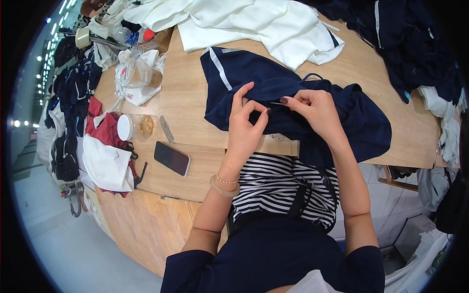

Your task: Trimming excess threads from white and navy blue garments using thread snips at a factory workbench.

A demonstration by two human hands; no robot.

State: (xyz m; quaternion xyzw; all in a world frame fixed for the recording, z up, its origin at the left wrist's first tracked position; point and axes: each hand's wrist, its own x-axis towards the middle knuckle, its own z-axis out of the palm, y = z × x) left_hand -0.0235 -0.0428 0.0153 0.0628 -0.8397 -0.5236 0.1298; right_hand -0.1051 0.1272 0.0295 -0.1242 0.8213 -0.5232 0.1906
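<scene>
A navy garment point(356, 115) with a white stripe at its upper left lies bunched on the wooden table before me. Over its middle, my left hand point(245, 122) brings thumb and forefinger together in a pinch; whatever is between the tips is too small to make out. My right hand point(317, 111), just to the right, is closed on a slim metal tool point(276, 103) whose thin end points toward the left fingertips. Most of that tool is hidden by the fingers. A navy cord point(312, 75) loops up from the garment behind the right hand.
White cloth point(234, 22) lies across the far side, with dark garments point(410, 49) heaped at far right. Left of me are a phone point(172, 158), a clear jar point(139, 127) with a white lid, a grey blade-like tool point(166, 128), a plastic bag point(137, 78) and red and white cloth point(108, 161).
</scene>
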